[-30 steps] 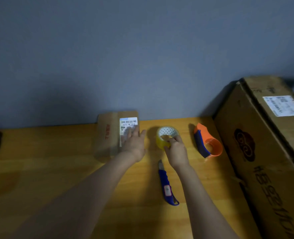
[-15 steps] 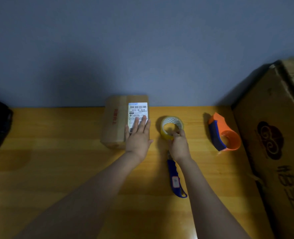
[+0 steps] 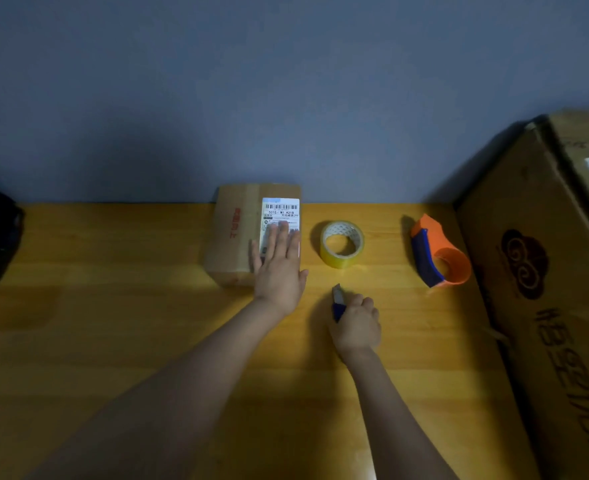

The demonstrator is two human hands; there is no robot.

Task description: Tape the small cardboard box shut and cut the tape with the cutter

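brown box (image 3: 237, 237), yellow tape roll (image 3: 342, 244), orange-blue dispenser (image 3: 436, 252), seemingly blue cutter (image 3: 338, 304).

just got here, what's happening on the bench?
A person is getting ready to tape the small brown cardboard box with the white shipping label. The left hand lies flat on the box's top, fingers spread over the label. The right hand is closed around the blue utility cutter, its tip pointing towards the wall. The yellowish roll of clear tape sits untouched on the wooden table, beside the box. An orange and blue tape dispenser lies further right, unused.
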